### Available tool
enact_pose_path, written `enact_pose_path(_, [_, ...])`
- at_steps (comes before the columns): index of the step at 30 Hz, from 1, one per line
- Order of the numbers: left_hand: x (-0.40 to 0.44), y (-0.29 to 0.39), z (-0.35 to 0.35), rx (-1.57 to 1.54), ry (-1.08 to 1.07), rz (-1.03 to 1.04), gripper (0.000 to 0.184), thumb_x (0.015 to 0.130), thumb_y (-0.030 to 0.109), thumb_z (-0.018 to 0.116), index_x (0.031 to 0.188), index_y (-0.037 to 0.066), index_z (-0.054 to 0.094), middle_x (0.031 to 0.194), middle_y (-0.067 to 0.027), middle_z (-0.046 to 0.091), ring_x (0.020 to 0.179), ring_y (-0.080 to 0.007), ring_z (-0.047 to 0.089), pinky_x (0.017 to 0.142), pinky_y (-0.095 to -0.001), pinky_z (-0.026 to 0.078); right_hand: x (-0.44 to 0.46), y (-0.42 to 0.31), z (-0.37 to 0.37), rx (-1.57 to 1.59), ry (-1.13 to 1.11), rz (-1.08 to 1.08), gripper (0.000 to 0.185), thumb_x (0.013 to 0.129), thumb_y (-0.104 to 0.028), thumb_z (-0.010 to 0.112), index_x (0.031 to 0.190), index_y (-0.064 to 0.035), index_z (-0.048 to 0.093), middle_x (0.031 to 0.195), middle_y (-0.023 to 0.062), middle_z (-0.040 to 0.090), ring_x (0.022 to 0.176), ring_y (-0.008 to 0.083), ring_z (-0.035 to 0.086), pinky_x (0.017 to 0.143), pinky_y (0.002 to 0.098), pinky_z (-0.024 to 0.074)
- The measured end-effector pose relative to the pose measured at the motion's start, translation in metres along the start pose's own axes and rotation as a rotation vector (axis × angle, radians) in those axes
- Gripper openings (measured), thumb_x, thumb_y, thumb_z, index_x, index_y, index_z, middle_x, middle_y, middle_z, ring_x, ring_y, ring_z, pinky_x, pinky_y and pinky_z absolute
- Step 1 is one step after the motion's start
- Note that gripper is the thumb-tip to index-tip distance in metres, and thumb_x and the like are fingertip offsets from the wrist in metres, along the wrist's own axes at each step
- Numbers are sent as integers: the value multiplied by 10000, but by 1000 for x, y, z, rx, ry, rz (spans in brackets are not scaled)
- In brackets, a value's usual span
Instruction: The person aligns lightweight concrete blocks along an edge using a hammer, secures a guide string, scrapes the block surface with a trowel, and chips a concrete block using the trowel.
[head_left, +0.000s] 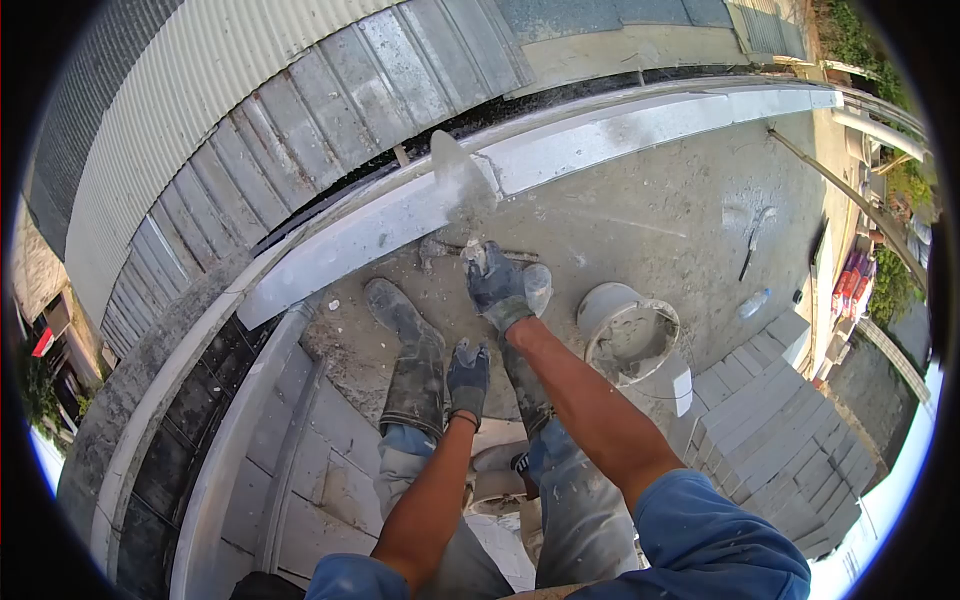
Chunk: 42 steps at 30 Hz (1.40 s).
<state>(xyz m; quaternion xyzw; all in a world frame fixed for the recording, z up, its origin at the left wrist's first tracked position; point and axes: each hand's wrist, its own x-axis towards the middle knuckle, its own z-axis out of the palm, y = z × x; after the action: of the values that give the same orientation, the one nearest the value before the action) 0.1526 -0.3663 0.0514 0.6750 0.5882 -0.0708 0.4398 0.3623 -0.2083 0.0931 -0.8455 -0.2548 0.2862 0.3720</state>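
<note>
My right hand (497, 285), in a dark dusty glove, is closed on the handle of a trowel (460, 180). The trowel's blade, coated in grey mortar, is over a break in the white ledge (590, 145). My left hand (467, 378), also gloved, hangs lower down near my knee; its fingers look curled, and I cannot make out anything in them. To the right of my right hand stands a bucket (605, 305) with grey mortar inside, its rim crusted.
Stacked grey tiles (770, 420) lie at the lower right. A tool (752, 243) and a plastic bottle (753, 303) rest on the concrete floor. A long pole (850, 205) slants at the right. Corrugated metal roofing (330, 100) lies beyond the ledge.
</note>
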Motion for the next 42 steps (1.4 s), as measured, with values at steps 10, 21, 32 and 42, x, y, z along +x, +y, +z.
enact_pose_path(10, [-24, 41, -61, 213, -41, 27, 452, 930, 218, 658, 1318, 13, 549, 1266, -179, 643, 1146, -286, 633, 993, -350, 471, -29, -35, -8, -462, -519, 67, 359, 935, -349, 569, 1090, -26, 589, 919, 289, 677, 907, 452, 663, 802, 509, 523])
enact_pose_path(21, [-192, 91, -250, 248, -129, -199, 834, 804, 370, 740, 1460, -12, 394, 1341, -235, 546, 1194, -383, 534, 1062, -459, 399, -12, -27, 0, -351, -405, 149, 454, 934, -432, 539, 1176, -48, 555, 970, 306, 668, 907, 491, 650, 823, 549, 510])
enact_pose_path(32, [-235, 30, -197, 261, -246, -241, 954, 809, 534, 696, 1515, 20, 315, 1506, -241, 386, 1410, -389, 344, 1158, -526, 247, -23, -48, 26, -187, -90, 341, 449, 916, -372, 576, 1212, -35, 557, 1006, 308, 665, 956, 494, 634, 845, 548, 495])
enact_pose_path(42, [-226, 33, -197, 561, -383, -253, 999, 808, 620, 654, 1525, 25, 295, 1519, -239, 348, 1411, -385, 318, 1126, -589, 217, -24, -46, 15, -40, -222, 540, 490, 927, -414, 552, 1247, -44, 548, 945, 326, 666, 923, 493, 653, 857, 572, 497])
